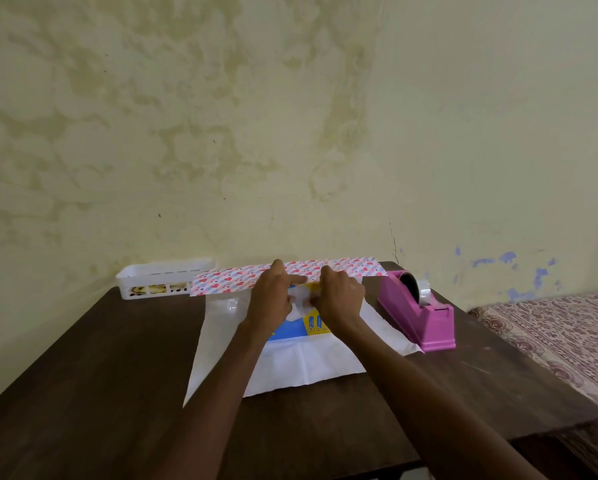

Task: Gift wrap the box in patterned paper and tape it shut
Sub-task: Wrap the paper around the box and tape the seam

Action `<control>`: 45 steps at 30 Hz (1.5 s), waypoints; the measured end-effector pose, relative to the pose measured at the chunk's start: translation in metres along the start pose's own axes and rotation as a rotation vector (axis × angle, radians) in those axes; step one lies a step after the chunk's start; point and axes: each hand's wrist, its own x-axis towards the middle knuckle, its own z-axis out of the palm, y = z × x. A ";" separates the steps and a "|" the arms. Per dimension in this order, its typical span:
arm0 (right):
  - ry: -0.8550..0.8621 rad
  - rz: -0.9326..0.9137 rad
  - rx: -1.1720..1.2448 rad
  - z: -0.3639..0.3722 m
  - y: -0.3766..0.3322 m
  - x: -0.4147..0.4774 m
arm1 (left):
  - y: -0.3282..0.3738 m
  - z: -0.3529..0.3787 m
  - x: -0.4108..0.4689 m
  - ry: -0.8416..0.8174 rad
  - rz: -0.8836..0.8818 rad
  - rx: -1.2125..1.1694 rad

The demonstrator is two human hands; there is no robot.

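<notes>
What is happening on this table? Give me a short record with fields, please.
Hands: left hand and right hand both pinch the far flap of the paper
Paper: white side up, patterned flap lifted at the far edge of the box
Box: blue and yellow, partly uncovered
Tape dispenser: pink, right of the paper, untouched
Basket: white, far left corner
Table: dark wood

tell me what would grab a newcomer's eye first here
Both hands meet at the middle of the table: the left hand and right hand hold the pink-patterned flap of wrapping paper over a blue and yellow box. A bright pink tape dispenser stands just to the right, and a white plastic basket sits at the back left by the stained wall.
</notes>
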 end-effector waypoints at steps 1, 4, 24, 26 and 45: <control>0.011 -0.025 -0.015 0.000 0.003 -0.001 | 0.001 0.000 -0.001 0.005 0.012 0.009; 0.092 -0.140 0.015 0.000 0.011 -0.003 | 0.003 -0.002 -0.003 0.028 0.006 0.004; -0.141 -0.149 0.220 0.076 0.032 -0.024 | -0.029 0.056 -0.027 0.086 0.175 0.476; -0.130 -0.151 0.225 0.076 0.032 -0.024 | -0.028 0.058 -0.029 0.097 0.171 0.487; -0.168 -0.182 0.269 0.087 0.034 -0.023 | -0.017 0.060 -0.030 0.093 0.207 0.654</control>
